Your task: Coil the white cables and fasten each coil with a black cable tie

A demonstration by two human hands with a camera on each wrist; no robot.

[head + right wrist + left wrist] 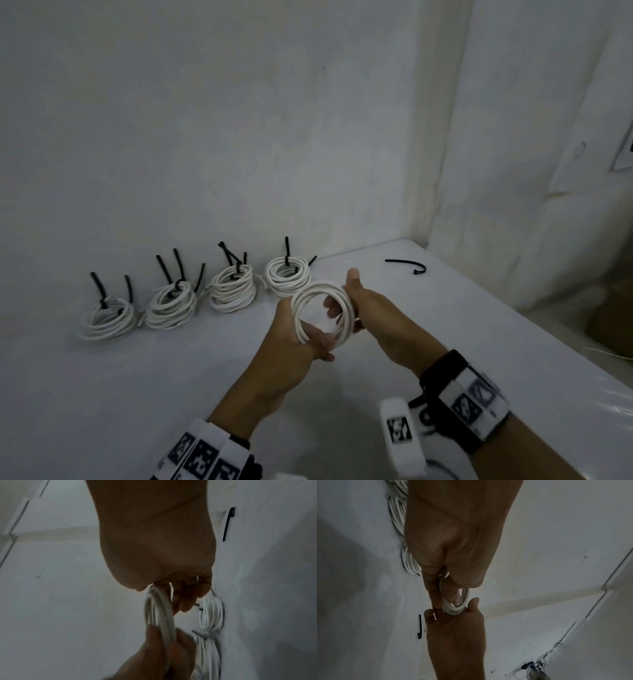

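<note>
While you hold the white coil (320, 310) upright above the desk (445, 325), both hands share it: your left hand (291, 337) curls thumb and fingers round its near, lower rim, and your right hand (368, 305) grips the far side, fingers hooked through the ring and thumb raised along the outside. That two-sided grip looks meant to keep the loops stacked flat so they cannot spring apart before a tie goes on. So the coil sits between your palms, clear of the surface, with no tie on it yet.

Beyond your right hand, well apart toward the desk's far corner, lies one loose black cable tie (407, 265), likely left there for this coil. Just behind the coil, a row of four tied coils (226, 291) sits against the wall (239, 137), tie tails sticking up, parked out of your working space.
</note>
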